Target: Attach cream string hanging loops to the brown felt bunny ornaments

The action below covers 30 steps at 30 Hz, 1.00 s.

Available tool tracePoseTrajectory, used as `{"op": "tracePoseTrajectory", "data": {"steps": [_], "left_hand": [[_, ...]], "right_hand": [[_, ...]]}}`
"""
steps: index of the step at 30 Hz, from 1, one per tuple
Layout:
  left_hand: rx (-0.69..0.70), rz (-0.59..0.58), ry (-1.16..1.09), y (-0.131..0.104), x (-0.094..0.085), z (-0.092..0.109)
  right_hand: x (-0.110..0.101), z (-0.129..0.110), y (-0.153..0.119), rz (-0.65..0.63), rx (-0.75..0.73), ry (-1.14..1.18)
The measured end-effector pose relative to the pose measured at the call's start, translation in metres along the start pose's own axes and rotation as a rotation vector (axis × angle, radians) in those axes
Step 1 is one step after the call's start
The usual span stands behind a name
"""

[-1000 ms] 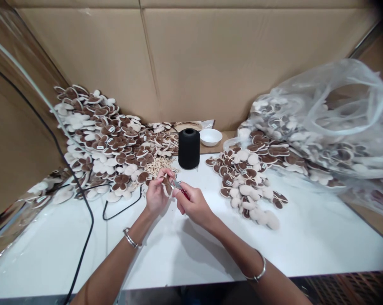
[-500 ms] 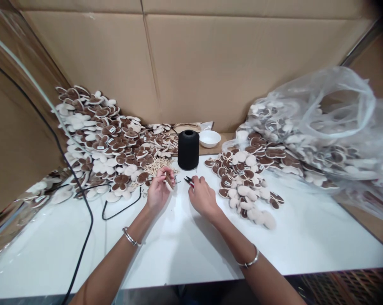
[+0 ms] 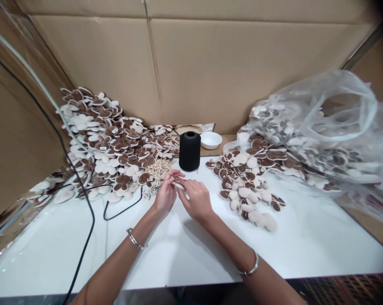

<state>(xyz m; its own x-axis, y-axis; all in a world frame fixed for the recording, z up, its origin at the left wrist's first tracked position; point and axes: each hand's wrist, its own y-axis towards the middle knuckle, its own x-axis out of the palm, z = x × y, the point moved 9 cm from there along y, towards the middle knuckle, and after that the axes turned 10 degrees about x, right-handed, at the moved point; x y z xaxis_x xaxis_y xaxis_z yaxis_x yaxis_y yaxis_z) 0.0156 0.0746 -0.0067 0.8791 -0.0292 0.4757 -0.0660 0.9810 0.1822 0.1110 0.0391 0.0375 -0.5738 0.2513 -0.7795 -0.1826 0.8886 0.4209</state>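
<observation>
My left hand [image 3: 166, 191] is closed around a small plush fabric piece, its off-white edge [image 3: 179, 186] showing between the fingers. Against it from the right comes my right hand [image 3: 196, 199], back of the hand up, fingers curled at the piece. The small red-handled thread snips seen in this hand a moment ago are hidden behind its fingers now. Just beyond the hands stands a black thread cone [image 3: 189, 151]. Left of my left hand is a heap of cream cord loops [image 3: 159, 168], beside brown-and-white plush flower shapes [image 3: 123, 182].
A tall pile of plush flowers [image 3: 105, 140] leans at the back left. To the right lies a smaller pile [image 3: 246, 192], near a clear plastic bag [image 3: 337, 123] of more pieces. A white bowl [image 3: 210, 140] sits behind the cone. Black cable [image 3: 91, 216] crosses the left side.
My right hand has moved left to meet the left hand, and the snips have gone out of sight. The left hand has shifted slightly right with the plush piece.
</observation>
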Motion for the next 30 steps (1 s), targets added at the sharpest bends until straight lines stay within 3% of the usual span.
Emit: {"op": "tracePoseTrajectory", "data": {"steps": [3,5,8,12,18,23,25,27,30], "left_hand": [[0.257,-0.044,0.365,0.000,0.000,0.032],[0.406,-0.151,0.644,-0.002,0.008,0.050],[0.556,-0.296,0.915,-0.006,0.018,0.060],[0.668,-0.368,1.033,-0.007,0.018,0.059],[0.745,-0.315,1.026,-0.010,0.013,0.067],[0.840,-0.316,1.147,-0.016,0.022,0.071],[0.804,-0.288,1.111,-0.014,0.022,0.070],[0.709,-0.258,1.033,-0.009,0.019,0.065],[0.519,-0.227,0.806,-0.003,0.012,0.052]], "right_hand": [[-0.006,0.011,0.005,-0.007,0.075,0.054],[-0.011,0.016,0.008,-0.003,0.122,0.098],[-0.015,0.023,0.011,0.000,0.172,0.193],[-0.012,0.030,0.014,-0.066,0.244,0.382],[0.006,0.046,0.013,-0.180,0.441,0.779],[0.032,0.072,0.011,-0.215,0.748,1.286],[0.045,0.073,0.008,-0.288,0.882,1.507],[0.057,0.063,0.003,-0.444,0.984,1.732],[0.064,0.040,-0.004,-0.684,1.018,1.984]]}}
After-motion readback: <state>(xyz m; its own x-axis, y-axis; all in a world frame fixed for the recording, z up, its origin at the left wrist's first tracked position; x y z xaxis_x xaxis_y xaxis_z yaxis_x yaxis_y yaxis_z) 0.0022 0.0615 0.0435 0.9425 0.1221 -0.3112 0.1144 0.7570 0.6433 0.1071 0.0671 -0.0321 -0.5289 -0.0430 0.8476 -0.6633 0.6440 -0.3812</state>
